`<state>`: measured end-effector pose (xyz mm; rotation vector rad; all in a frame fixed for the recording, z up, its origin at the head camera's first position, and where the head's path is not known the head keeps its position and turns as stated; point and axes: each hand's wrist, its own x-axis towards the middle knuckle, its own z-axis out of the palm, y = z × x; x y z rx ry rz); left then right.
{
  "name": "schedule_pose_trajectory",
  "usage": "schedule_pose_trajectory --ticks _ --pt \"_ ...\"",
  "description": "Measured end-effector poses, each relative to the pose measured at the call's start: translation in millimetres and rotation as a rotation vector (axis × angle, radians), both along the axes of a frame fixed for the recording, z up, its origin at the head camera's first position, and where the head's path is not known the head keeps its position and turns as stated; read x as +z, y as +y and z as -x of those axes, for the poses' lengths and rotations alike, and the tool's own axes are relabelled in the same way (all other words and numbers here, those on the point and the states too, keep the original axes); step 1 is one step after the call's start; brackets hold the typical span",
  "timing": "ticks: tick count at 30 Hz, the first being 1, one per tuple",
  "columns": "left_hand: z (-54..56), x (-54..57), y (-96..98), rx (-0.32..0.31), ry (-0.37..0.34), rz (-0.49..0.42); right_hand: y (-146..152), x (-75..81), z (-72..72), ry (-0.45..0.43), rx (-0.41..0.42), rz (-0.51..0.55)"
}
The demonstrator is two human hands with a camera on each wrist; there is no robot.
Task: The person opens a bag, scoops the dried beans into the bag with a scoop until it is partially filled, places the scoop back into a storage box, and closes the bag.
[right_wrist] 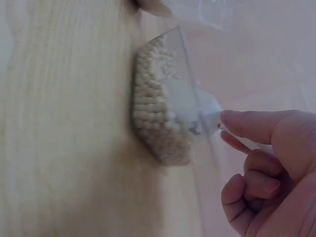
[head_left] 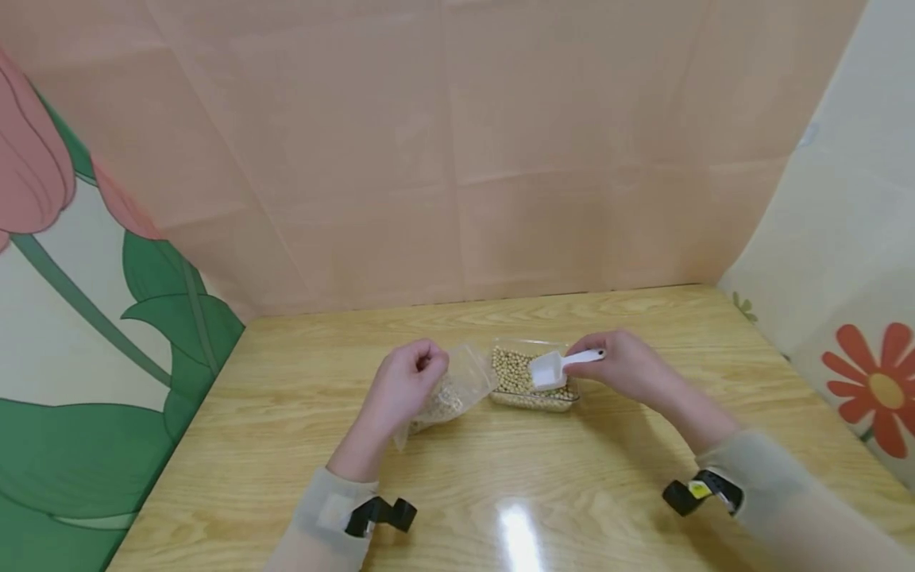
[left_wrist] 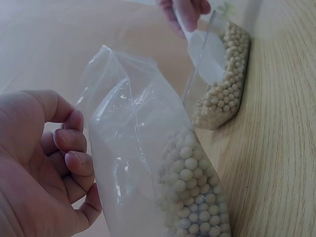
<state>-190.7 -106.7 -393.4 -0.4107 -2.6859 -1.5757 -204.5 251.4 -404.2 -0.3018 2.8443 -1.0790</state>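
My left hand (head_left: pixel 406 383) grips the near side edge of a clear plastic bag (head_left: pixel 470 373) with curled fingers. In the left wrist view the bag (left_wrist: pixel 133 128) stands upright, its top gaping a little and its lower part full of small pale balls (left_wrist: pixel 195 187), like soybeans. To its right is a clear rectangular container (head_left: pixel 532 403) filled with the same balls (head_left: pixel 511 369). My right hand (head_left: pixel 629 367) pinches the handle of a white scoop (head_left: pixel 548 371) between thumb and fingers. In the right wrist view the scoop's bowl (right_wrist: pixel 180 98) dips in among the balls.
The container and bag stand on a wood-grain table (head_left: pixel 286 445). A pinkish-beige sheet (head_left: pixel 443 159) hangs behind it, with a tulip-patterned panel (head_left: pixel 153 334) at left and a flowered panel (head_left: pixel 822 262) at right. Both wrists wear black camera mounts (head_left: pixel 382 515).
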Motion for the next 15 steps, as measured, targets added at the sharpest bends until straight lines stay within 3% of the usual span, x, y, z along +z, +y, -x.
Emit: schedule_pose_trajectory --ticks 9,15 --pt "0.8 0.6 0.2 -0.006 -0.003 -0.002 -2 -35.1 0.5 -0.141 -0.133 0.253" --pt "0.9 0.2 0.8 0.005 -0.008 0.009 -6 -46.1 1.2 -0.153 -0.154 0.323"
